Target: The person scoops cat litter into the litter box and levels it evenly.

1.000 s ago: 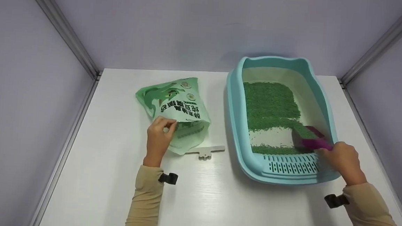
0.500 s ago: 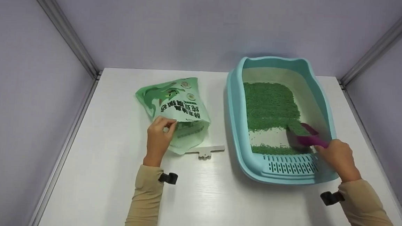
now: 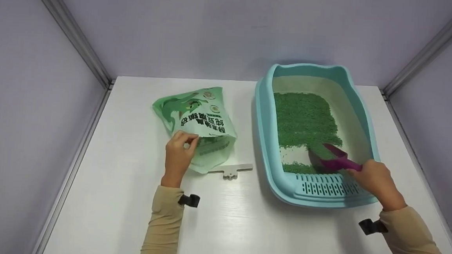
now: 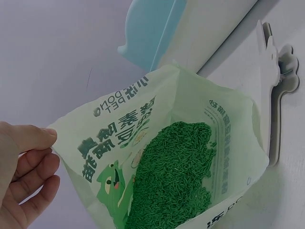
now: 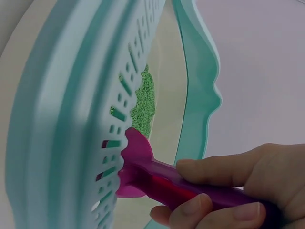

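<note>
With thumb and fingertips my left hand (image 3: 179, 151) pinches the mouth edge of a green litter bag (image 3: 206, 120), which lies on the table. In the left wrist view the bag's mouth gapes, showing green pellets (image 4: 174, 176) inside. My right hand (image 3: 376, 179) grips the handle of a purple scoop (image 3: 339, 162) over the near right part of a blue litter box (image 3: 264, 117). Green pellets lie in the scoop's bowl, which sits low in the box. Green litter (image 3: 305, 118) covers the box's far floor, with a pale bare strip before a thin near band. In the right wrist view the slotted rim hides part of the scoop (image 5: 162, 181).
A pale grey bag clip (image 3: 231, 170) lies on the white table (image 3: 219, 228) between the bag and the box. Lilac wall panels (image 3: 200, 31) with grey metal corner posts stand at the back and both sides.
My right hand has brought the scoop leftward within the box, from the right wall over the bare strip. The left hand and the bag stay as they were.
</note>
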Demonstrator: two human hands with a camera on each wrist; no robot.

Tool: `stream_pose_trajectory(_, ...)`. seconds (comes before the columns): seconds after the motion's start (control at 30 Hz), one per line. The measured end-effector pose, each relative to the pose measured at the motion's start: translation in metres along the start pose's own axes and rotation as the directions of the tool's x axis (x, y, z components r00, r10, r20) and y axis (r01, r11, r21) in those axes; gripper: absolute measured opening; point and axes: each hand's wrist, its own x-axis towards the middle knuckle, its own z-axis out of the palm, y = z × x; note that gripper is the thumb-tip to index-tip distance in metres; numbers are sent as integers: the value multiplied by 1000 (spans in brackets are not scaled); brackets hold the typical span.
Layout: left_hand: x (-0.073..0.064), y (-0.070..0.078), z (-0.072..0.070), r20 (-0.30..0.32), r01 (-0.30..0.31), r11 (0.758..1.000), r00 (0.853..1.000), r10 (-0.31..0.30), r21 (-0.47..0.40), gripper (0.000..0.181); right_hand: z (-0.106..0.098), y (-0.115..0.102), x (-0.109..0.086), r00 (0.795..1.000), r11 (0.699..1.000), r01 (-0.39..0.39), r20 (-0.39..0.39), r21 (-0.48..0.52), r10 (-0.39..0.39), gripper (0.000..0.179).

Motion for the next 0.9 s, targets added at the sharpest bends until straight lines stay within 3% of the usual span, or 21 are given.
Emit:
stream_pose_trajectory(0.5, -2, 0, 0, 15, 13, 1000, 1000, -13, 2, 5, -1, -14, 5, 991, 988, 130, 50, -79, -126, 34)
stream_pose_trajectory(0.9, -2, -2, 1, 9, 8, 1000, 1000, -8, -13, 4, -14, -10, 16, 958, 945, 283, 87, -162, -272, 25)
